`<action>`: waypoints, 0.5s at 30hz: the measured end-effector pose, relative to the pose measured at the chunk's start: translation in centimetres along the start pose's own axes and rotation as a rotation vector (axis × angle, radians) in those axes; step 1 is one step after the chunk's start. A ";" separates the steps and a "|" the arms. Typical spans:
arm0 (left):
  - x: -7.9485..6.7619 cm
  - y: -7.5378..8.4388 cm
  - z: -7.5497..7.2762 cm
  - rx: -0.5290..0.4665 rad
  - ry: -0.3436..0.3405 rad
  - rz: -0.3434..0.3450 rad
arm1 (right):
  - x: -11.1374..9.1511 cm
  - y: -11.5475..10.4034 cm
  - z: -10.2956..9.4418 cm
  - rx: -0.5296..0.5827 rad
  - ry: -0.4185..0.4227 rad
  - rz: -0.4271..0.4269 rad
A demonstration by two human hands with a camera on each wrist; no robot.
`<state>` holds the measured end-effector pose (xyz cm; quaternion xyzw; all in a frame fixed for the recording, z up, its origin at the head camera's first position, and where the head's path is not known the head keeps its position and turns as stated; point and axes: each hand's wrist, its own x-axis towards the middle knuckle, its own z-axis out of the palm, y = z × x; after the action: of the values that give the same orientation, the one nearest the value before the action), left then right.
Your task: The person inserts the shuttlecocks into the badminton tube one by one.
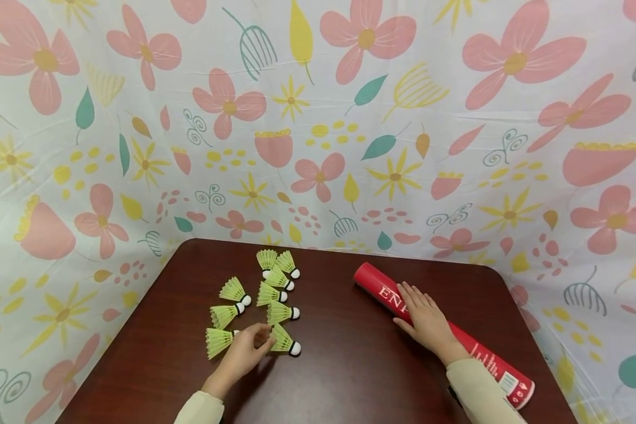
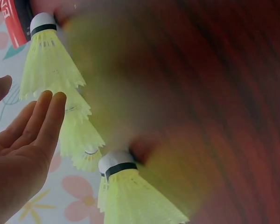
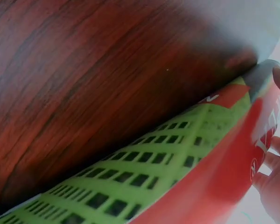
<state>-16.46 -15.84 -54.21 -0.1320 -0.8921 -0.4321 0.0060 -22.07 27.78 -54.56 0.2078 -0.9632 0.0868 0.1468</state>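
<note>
My left hand [image 1: 248, 352] is beside the skirt of the nearest shuttlecock [image 1: 283, 341] in the right column. In the left wrist view its thumb and fingers are apart, with the fingertips right at the skirt's edge of a yellow-green shuttlecock [image 2: 49, 65]. Another shuttlecock [image 1: 218, 341] is partly covered by this hand in the head view. My right hand [image 1: 426, 321] rests on a red shuttlecock tube [image 1: 373, 281] with its fingers extended across the lettering. The tube lies slantwise on the right of the table, its barcode end towards me.
More yellow-green shuttlecocks with white tips [image 1: 278, 294] lie in a column up the table, and others [image 1: 232, 290] lie to their left. The dark brown table [image 1: 339, 377] ends at a flower-patterned cloth [image 1: 318, 118] behind and at both sides.
</note>
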 end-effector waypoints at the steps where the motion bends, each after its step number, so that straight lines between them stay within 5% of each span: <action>1: 0.0 -0.1 0.1 -0.003 -0.005 0.005 | 0.0 0.0 0.1 -0.004 -0.005 -0.002; 15: 0.0 -0.9 0.8 0.017 -0.002 0.051 | 0.0 -0.1 1.0 -0.075 0.021 -0.032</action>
<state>-16.59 -15.72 -55.43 -0.1552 -0.8922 -0.4238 0.0171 -22.29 27.45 -55.47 0.2168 -0.9607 0.0506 0.1659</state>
